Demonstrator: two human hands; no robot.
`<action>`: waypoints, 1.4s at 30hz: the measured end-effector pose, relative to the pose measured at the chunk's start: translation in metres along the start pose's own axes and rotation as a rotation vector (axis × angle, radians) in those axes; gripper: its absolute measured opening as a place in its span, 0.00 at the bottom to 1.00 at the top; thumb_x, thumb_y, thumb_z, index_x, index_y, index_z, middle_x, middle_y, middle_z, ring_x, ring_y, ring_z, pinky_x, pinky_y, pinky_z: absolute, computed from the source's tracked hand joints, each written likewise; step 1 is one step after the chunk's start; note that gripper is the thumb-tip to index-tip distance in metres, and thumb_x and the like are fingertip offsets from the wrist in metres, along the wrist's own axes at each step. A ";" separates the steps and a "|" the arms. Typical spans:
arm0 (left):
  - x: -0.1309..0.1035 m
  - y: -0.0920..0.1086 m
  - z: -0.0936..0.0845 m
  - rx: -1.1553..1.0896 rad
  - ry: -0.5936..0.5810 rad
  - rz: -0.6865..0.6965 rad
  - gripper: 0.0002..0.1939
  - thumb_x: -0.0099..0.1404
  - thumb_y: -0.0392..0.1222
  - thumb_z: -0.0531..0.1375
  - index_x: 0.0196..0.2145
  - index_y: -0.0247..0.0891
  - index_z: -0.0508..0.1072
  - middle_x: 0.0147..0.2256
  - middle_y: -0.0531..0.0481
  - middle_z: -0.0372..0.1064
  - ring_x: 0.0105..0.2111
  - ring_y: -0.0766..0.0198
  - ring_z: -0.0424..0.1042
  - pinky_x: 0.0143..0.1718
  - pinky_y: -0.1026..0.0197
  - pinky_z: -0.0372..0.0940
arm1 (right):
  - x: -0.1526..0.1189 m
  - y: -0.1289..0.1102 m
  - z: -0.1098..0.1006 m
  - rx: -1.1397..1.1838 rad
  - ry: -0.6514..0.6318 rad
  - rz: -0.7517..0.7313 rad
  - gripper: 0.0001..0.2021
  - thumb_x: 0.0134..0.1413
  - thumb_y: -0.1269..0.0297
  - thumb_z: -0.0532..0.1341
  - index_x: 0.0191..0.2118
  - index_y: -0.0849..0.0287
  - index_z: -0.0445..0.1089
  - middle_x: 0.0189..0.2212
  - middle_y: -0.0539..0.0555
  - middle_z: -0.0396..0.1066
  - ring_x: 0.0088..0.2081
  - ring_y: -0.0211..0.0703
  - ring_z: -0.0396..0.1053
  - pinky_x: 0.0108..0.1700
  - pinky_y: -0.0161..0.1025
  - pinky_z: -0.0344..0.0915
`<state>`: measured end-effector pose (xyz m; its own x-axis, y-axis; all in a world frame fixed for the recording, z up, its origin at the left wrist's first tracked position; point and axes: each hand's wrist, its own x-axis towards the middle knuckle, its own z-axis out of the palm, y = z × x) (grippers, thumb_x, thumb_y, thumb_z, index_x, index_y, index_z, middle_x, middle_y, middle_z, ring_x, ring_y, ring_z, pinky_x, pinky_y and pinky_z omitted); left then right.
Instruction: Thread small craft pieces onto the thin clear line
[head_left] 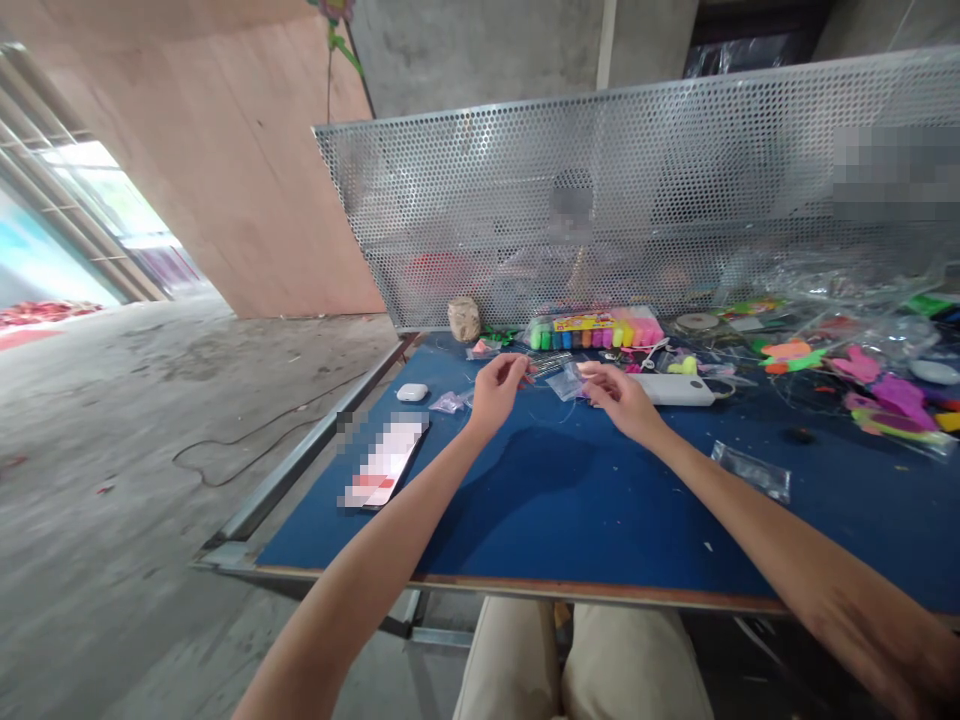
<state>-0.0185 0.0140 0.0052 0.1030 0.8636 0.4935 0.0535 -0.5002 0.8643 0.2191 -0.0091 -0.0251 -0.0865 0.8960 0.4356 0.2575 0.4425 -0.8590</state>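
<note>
Right hand (611,392): at a small clear plastic bag (567,382); grip unclear. White power strip (675,390) just beyond, to its right. Left hand (501,385): fingertips together, contents too small to tell; purple packet (448,402) and white earphone case (412,393) to its left.

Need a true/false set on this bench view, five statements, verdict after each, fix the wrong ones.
1. A small clear packet is at the fingertips of the right hand. True.
2. The phone lies to the right of both hands. False: it lies to the left of the left hand.
3. The white earbud-style case lies farther from the person than the phone. True.
4. The tabletop is bright yellow. False: it is blue.
5. The perforated metal panel stands beyond the tabletop. True.
</note>
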 end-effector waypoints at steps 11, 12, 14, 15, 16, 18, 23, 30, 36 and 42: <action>-0.004 -0.015 0.013 -0.256 0.031 -0.354 0.11 0.70 0.49 0.55 0.39 0.38 0.63 0.49 0.39 0.74 0.45 0.57 0.78 0.42 0.56 0.73 | -0.009 -0.007 0.008 0.288 -0.390 0.130 0.22 0.60 0.45 0.58 0.48 0.58 0.73 0.43 0.59 0.76 0.42 0.46 0.73 0.45 0.44 0.71; -0.005 -0.016 0.013 -0.197 0.033 -0.349 0.10 0.70 0.49 0.55 0.39 0.39 0.62 0.50 0.40 0.75 0.43 0.57 0.78 0.39 0.57 0.73 | -0.010 -0.009 0.008 0.257 -0.406 0.097 0.21 0.60 0.46 0.58 0.48 0.57 0.73 0.44 0.58 0.76 0.42 0.47 0.73 0.46 0.44 0.71; -0.006 -0.017 0.012 -0.052 0.046 -0.317 0.10 0.71 0.48 0.53 0.39 0.40 0.61 0.49 0.41 0.75 0.39 0.58 0.79 0.33 0.59 0.71 | -0.011 -0.014 0.006 0.185 -0.432 0.047 0.20 0.58 0.47 0.61 0.49 0.55 0.72 0.44 0.57 0.76 0.43 0.47 0.73 0.48 0.45 0.70; -0.006 -0.017 0.011 0.032 0.055 -0.292 0.09 0.71 0.49 0.53 0.40 0.40 0.61 0.49 0.42 0.75 0.36 0.59 0.80 0.31 0.60 0.70 | -0.011 -0.015 0.005 0.146 -0.445 0.032 0.20 0.57 0.48 0.62 0.49 0.54 0.73 0.44 0.56 0.76 0.43 0.48 0.73 0.48 0.45 0.70; -0.006 -0.017 0.010 0.115 0.062 -0.263 0.09 0.71 0.49 0.52 0.40 0.41 0.62 0.48 0.43 0.76 0.32 0.60 0.79 0.30 0.60 0.69 | -0.011 -0.017 0.004 0.111 -0.458 0.021 0.19 0.56 0.49 0.63 0.49 0.54 0.73 0.44 0.55 0.76 0.44 0.48 0.73 0.49 0.46 0.70; -0.007 -0.014 0.007 0.260 0.060 -0.202 0.09 0.71 0.49 0.52 0.42 0.42 0.63 0.45 0.46 0.77 0.27 0.62 0.78 0.31 0.59 0.68 | -0.012 -0.019 0.003 0.072 -0.469 0.012 0.18 0.56 0.50 0.63 0.47 0.53 0.74 0.43 0.55 0.77 0.43 0.49 0.73 0.48 0.46 0.70; -0.007 -0.001 -0.001 0.463 -0.050 -0.013 0.14 0.73 0.49 0.50 0.53 0.45 0.62 0.40 0.51 0.79 0.29 0.60 0.78 0.35 0.59 0.67 | -0.008 -0.014 0.002 0.132 -0.334 0.051 0.17 0.59 0.48 0.60 0.39 0.57 0.77 0.33 0.54 0.77 0.31 0.43 0.71 0.38 0.41 0.70; 0.009 -0.013 -0.024 0.593 -0.080 0.120 0.14 0.74 0.48 0.49 0.52 0.45 0.66 0.42 0.51 0.78 0.39 0.61 0.77 0.42 0.61 0.66 | -0.001 0.008 0.000 0.270 -0.079 0.153 0.18 0.56 0.47 0.61 0.36 0.60 0.74 0.29 0.55 0.75 0.28 0.43 0.72 0.33 0.41 0.71; 0.019 -0.039 -0.036 0.584 -0.281 -0.125 0.25 0.73 0.57 0.43 0.38 0.40 0.75 0.28 0.49 0.78 0.23 0.62 0.74 0.30 0.63 0.65 | 0.002 0.012 -0.003 -0.131 -0.113 0.075 0.16 0.60 0.51 0.57 0.36 0.58 0.74 0.28 0.54 0.76 0.28 0.46 0.73 0.32 0.41 0.70; 0.020 -0.025 -0.046 0.694 -0.437 0.090 0.21 0.65 0.58 0.57 0.45 0.42 0.78 0.36 0.46 0.77 0.36 0.58 0.74 0.39 0.61 0.65 | 0.004 0.017 -0.006 -0.596 -0.092 -0.161 0.12 0.57 0.61 0.60 0.46 0.56 0.75 0.48 0.59 0.75 0.49 0.55 0.71 0.53 0.52 0.66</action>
<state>-0.0638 0.0467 -0.0025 0.5059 0.7878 0.3512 0.6135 -0.6149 0.4955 0.2288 0.0016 -0.0365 -0.2444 0.8310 0.4998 0.7251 0.4988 -0.4748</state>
